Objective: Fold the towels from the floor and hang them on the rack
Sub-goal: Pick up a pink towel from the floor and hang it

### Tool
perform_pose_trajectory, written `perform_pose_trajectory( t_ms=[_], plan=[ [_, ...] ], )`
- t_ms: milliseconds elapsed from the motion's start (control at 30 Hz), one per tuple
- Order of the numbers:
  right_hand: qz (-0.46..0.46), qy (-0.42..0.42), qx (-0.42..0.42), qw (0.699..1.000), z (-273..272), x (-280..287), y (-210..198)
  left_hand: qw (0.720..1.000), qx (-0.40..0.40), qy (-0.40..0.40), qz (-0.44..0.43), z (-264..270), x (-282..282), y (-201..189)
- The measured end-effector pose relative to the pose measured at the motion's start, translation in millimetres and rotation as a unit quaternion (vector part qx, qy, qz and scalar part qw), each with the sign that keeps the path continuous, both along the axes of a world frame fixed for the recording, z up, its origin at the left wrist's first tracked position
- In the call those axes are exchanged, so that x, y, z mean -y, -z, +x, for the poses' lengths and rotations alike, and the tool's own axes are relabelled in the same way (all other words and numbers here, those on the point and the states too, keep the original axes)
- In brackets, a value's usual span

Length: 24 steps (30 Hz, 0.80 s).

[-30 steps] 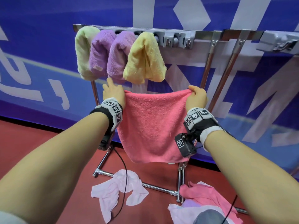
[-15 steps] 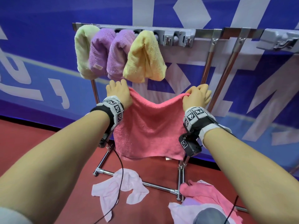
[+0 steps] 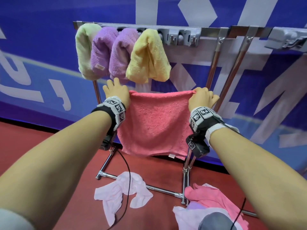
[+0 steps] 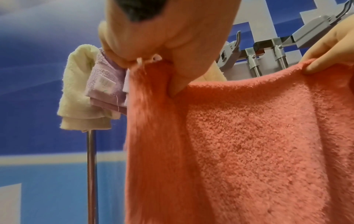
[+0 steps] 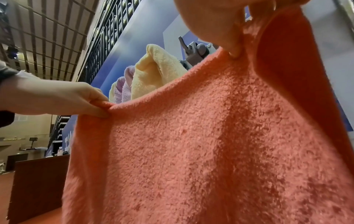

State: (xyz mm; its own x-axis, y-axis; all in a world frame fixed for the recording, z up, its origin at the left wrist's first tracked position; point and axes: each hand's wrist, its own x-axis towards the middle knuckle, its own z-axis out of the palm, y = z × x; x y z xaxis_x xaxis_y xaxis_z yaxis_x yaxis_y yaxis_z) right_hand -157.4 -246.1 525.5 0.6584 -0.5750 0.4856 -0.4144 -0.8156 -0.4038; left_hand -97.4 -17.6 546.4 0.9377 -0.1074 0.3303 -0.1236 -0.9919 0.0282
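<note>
A pink towel (image 3: 156, 123) hangs spread in front of the metal rack (image 3: 207, 32), doubled over with its fold along the top. My left hand (image 3: 117, 92) pinches its upper left corner (image 4: 147, 63); my right hand (image 3: 201, 97) pinches the upper right corner (image 5: 237, 56). Each hand also shows in the other wrist view, the left hand (image 5: 90, 103) and the right hand (image 4: 316, 60). On the rack's top bar hang a green towel (image 3: 84, 50), two purple towels (image 3: 103, 50) and a yellow towel (image 3: 148, 55). Free clips (image 3: 182, 38) follow on the bar to the right.
On the red floor lie a pale pink towel (image 3: 119, 191) by the rack's base bar (image 3: 159, 189) and a heap of pink, purple and white towels (image 3: 209, 206) at the lower right. A blue banner wall (image 3: 41, 47) stands behind the rack.
The towel's lower edge has been brought up, so it now hangs shorter and doubled. Both hands dipped and regripped the top corners, then pulled the edge taut again.
</note>
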Motion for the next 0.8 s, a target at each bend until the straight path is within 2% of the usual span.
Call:
perform_pose_trajectory(
  t_ms=[200, 433, 800],
  plan=[
    [0.013, -0.006, 0.000, 1.000, -0.2, -0.8, -2.4, 0.998, 0.013, 0.003, 0.061, 3.1, -4.2, -0.7],
    [0.041, -0.018, 0.026, 0.999, -2.9, -1.4, -6.0, 1.000, -0.005, 0.010, -0.015, 1.4, -4.2, -8.0],
    [-0.027, 0.000, -0.079, 0.996, -1.4, -3.9, -2.5, 0.999, -0.028, 0.007, 0.027, -1.6, -1.1, -3.2]
  ],
)
